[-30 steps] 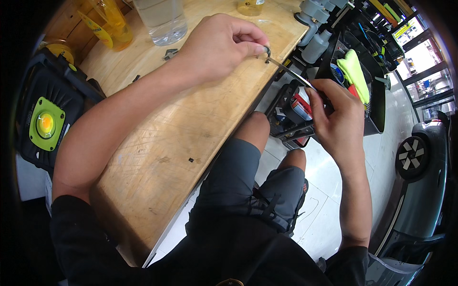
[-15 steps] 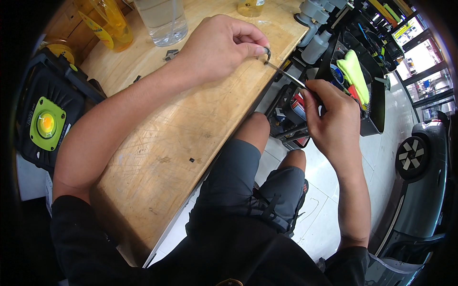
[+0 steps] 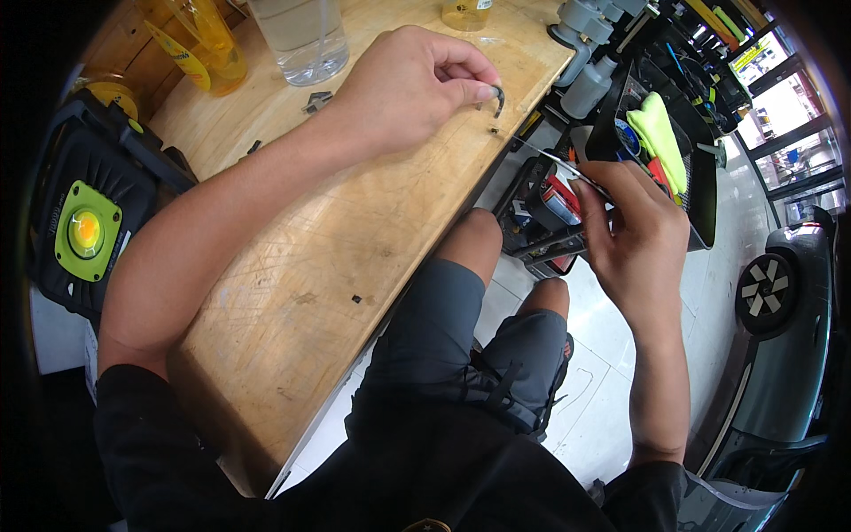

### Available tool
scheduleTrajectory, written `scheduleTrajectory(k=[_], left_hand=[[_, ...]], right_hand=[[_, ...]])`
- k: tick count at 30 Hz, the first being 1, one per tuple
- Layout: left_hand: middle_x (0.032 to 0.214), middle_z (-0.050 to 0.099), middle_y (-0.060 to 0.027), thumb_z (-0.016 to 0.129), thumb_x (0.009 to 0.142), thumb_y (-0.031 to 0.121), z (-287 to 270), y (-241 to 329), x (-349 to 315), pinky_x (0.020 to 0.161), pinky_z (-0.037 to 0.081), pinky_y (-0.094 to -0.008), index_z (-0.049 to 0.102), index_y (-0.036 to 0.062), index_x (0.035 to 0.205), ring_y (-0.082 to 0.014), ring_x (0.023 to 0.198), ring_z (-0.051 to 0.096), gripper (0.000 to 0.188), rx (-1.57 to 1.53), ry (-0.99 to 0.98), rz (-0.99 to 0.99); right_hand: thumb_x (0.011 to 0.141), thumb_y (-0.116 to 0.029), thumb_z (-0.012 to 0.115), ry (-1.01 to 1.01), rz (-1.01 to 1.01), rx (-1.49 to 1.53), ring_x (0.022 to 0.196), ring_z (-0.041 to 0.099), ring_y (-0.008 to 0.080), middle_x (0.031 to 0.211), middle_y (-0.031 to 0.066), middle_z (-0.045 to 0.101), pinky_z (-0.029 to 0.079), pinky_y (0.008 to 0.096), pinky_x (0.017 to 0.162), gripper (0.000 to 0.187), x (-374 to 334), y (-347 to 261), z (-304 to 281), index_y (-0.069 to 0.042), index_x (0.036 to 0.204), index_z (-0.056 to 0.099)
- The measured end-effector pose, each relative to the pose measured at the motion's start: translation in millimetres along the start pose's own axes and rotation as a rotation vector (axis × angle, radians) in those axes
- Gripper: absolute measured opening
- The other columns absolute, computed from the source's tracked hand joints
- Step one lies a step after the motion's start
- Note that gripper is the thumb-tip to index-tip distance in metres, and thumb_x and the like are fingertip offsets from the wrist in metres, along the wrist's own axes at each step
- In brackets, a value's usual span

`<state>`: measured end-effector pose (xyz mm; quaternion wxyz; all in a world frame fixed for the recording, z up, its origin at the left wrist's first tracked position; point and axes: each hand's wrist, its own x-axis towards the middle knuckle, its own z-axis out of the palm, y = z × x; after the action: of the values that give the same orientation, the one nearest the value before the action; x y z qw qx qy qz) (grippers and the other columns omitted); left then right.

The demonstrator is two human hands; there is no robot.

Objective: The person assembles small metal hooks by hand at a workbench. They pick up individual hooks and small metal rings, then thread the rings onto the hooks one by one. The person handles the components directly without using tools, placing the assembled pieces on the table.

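- Against the left edge of the wooden worktop (image 3: 368,222) stands a black and green lamp (image 3: 84,229) with a glowing orange centre.
- At the worktop's far left are a yellow bottle (image 3: 217,66) and, beside it, a clear container (image 3: 306,53) of liquid.
- Over the worktop's far part is the person's left hand (image 3: 417,89). Its grip is closed, thumb and finger pinching a small black curved piece (image 3: 502,102) near the worktop's right edge.
- A slim metal tool (image 3: 554,158) slants across that edge, its dark tip just beside the curved piece, apart from it.
- Off the worktop's right edge, the right hand (image 3: 634,235) has its grip closed around the tool.
- Farther right of the worktop are a bright yellow-green cloth (image 3: 656,137) on a black cart and a parked car (image 3: 771,390).
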<state>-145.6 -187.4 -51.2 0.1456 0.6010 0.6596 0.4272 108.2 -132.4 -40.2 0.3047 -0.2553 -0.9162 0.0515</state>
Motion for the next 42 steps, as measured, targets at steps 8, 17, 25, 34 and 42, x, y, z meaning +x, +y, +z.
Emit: scheduleTrajectory(k=[8,17,25,34,42], left_hand=[[0.095,0.073,-0.0009,0.072,0.094,0.014,-3.3,-5.6,5.3,0.079,0.052,-0.0232,0.074,0.0009,0.112,-0.0052,0.085,0.063,0.022,-0.159,-0.007,-0.019],[0.099,0.07,-0.0005,0.068,0.095,0.007,-11.2,1.1,4.6,0.082,0.049,-0.0224,0.07,-0.0008,0.118,-0.0054,0.09,0.062,0.024,-0.42,-0.071,-0.018],[0.104,0.071,-0.0042,0.068,0.095,0.0,-10.6,23.9,-4.2,0.085,0.05,-0.0235,0.071,-0.0033,0.116,-0.0076,0.095,0.063,0.022,-0.628,-0.086,0.025],[0.1,0.072,-0.0066,0.068,0.095,0.001,0.0,37.9,-5.3,0.079,0.051,-0.0245,0.073,-0.0051,0.114,-0.0094,0.089,0.064,0.02,-0.576,-0.068,0.039],[0.087,0.071,-0.0058,0.069,0.095,0.007,-15.4,33.0,3.7,0.072,0.049,-0.0267,0.074,-0.0033,0.103,-0.0086,0.082,0.06,0.014,0.079,0.046,0.413]], right_hand=[[0.096,-0.009,0.067,0.053,0.288,0.303,0.069,0.063,0.0135,0.08,0.0111,0.07,0.05,0.0278,0.064,0.012,4.7,24.0,2.8,0.002,0.1,0.07],[0.088,0.007,0.055,0.03,-0.11,0.362,0.092,0.063,0.0321,0.097,0.0186,0.062,0.05,0.0374,0.083,0.034,81.4,34.3,41.4,0.001,0.119,0.068],[0.084,-0.004,0.063,0.063,-0.241,0.466,0.088,0.065,0.0386,0.091,0.0162,0.069,0.052,0.0437,0.077,0.023,115.6,22.2,73.9,-0.004,0.103,0.075],[0.102,-0.018,0.063,0.09,0.492,1.254,0.057,0.057,0.005,0.076,0.0024,0.067,0.041,0.0199,0.049,0.02,41.9,-27.5,37.3,0.001,0.097,0.07],[0.102,-0.014,0.063,0.012,0.561,1.154,0.05,0.051,0.0043,0.065,0.0008,0.06,0.038,0.0205,0.046,0.021,36.1,-27.1,27.2,0.003,0.09,0.066]])
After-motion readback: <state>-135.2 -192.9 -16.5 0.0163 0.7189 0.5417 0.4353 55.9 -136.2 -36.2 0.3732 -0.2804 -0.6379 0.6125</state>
